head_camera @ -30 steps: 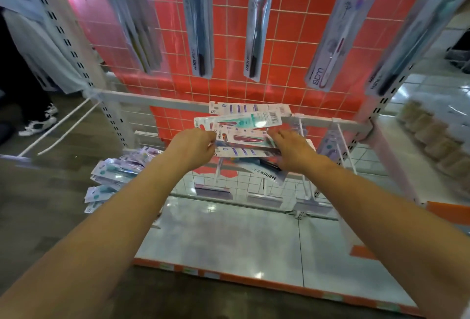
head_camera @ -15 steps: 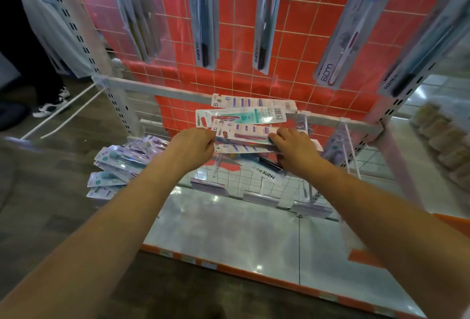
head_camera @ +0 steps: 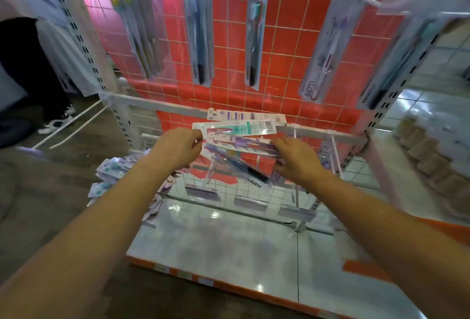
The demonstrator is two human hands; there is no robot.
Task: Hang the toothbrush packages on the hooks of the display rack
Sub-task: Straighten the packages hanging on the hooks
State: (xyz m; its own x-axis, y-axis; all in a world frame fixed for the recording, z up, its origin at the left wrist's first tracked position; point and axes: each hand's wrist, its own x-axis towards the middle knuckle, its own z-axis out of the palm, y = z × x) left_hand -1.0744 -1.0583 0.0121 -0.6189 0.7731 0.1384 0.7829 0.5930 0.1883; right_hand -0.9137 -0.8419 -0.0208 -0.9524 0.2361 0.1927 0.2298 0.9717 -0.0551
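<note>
So from the head cam I've got both hands on a fanned stack of toothbrush packages (head_camera: 239, 138) by the rack's crossbar (head_camera: 157, 103): left hand (head_camera: 175, 149) pinches one end, right hand (head_camera: 296, 158) fingers grip the other.

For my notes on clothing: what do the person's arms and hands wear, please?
Nothing is worn that the picture shows: the left hand and right hand have no gloves, rings or watch in view, and both forearms are bare, no sleeves reaching into the frame.
</note>
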